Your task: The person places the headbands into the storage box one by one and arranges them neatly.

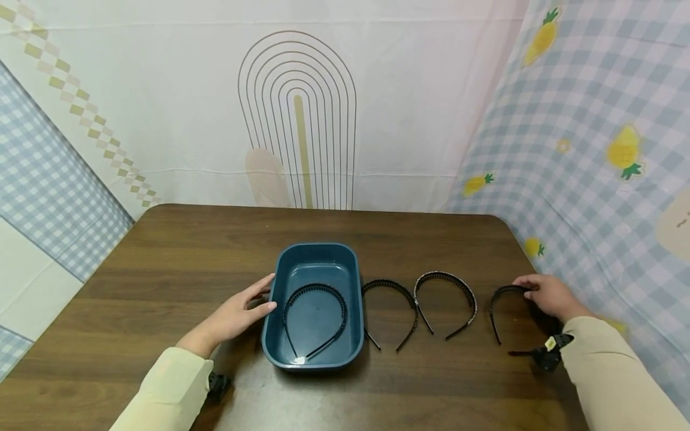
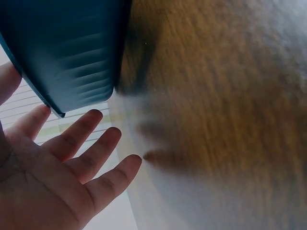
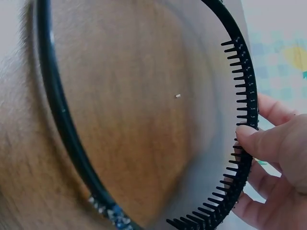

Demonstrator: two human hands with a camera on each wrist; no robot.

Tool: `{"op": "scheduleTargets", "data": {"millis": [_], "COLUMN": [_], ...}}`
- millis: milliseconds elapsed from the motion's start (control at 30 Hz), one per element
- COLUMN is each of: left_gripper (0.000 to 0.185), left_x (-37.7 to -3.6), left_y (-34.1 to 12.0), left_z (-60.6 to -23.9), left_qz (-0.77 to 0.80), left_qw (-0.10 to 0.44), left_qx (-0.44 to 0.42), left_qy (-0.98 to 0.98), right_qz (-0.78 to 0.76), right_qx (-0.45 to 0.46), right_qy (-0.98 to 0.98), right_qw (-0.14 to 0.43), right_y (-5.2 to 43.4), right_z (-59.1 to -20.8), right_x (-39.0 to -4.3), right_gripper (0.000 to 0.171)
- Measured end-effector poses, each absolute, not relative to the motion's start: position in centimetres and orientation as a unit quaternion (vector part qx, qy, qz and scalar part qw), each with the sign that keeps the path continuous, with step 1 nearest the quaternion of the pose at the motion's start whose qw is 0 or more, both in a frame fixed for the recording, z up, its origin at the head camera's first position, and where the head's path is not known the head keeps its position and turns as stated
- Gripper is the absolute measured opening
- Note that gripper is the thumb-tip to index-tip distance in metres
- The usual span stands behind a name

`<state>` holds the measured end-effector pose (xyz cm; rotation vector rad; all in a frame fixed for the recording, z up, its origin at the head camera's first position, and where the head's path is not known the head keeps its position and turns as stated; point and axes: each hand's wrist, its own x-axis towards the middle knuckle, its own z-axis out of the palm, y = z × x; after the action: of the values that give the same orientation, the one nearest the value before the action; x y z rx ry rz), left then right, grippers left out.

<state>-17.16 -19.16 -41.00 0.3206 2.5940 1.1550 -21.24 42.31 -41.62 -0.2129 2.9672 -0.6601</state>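
My right hand point(image 1: 552, 296) pinches a black toothed headband point(image 1: 493, 311) at its curved top, thumb on the inner comb side. Close up in the right wrist view, a row of teeth lines this headband point(image 3: 247, 81), and sparkly bits show on its band. My left hand point(image 1: 232, 317) is at the left rim of a blue plastic basin point(image 1: 357, 335), thumb and fingertips right at the edge. In the left wrist view its fingers are spread, beside the basin's outer wall point(image 2: 72, 52). Inside the basin lies another black headband point(image 1: 344, 305).
Two more headbands lie on the brown wooden table point(image 1: 215, 239) right of the basin: a black one point(image 1: 414, 311) close to its wall, then a sparkly one point(image 1: 472, 299). A white patterned cloth point(image 1: 404, 120) hangs behind, and blue checked cloth point(image 1: 582, 197) borders the right.
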Motion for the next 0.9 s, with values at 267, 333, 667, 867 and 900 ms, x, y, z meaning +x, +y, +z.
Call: {"op": "scheduleTargets", "data": {"millis": [267,333,667,867,900], "left_gripper": [0.069,0.069,0.07,0.069,0.069], "left_x": [-17.1,-17.1,-17.2,-17.3,-17.3], "left_y": [-19.1,-19.1,-19.3,-19.4,-19.4], "left_z": [-41.1,-41.1,-41.3,-41.5,-41.5], "left_qz": [0.402,0.402,0.408,0.408,0.407], "left_qw": [0.141,0.14,0.139,0.133,0.133], "left_qx": [0.108,0.109,0.116,0.123,0.124], "left_qy": [0.898,0.898,0.895,0.895,0.895], "right_qz": [-0.224,-0.222,-0.219,-0.236,-0.237], "right_qx": [-0.082,-0.087,-0.092,-0.085,-0.087], "right_qy": [0.971,0.971,0.971,0.968,0.968], "right_qw": [0.033,0.025,0.009,-0.002,-0.005], "right_y": [41.1,40.7,38.1,35.6,35.1], "right_z": [-39.8,-39.4,-37.6,-36.5,-36.3], "right_x": [-21.2,-21.2,-21.9,-22.2,-22.2], "right_gripper": [0.025,0.026,0.03,0.031,0.031]}}
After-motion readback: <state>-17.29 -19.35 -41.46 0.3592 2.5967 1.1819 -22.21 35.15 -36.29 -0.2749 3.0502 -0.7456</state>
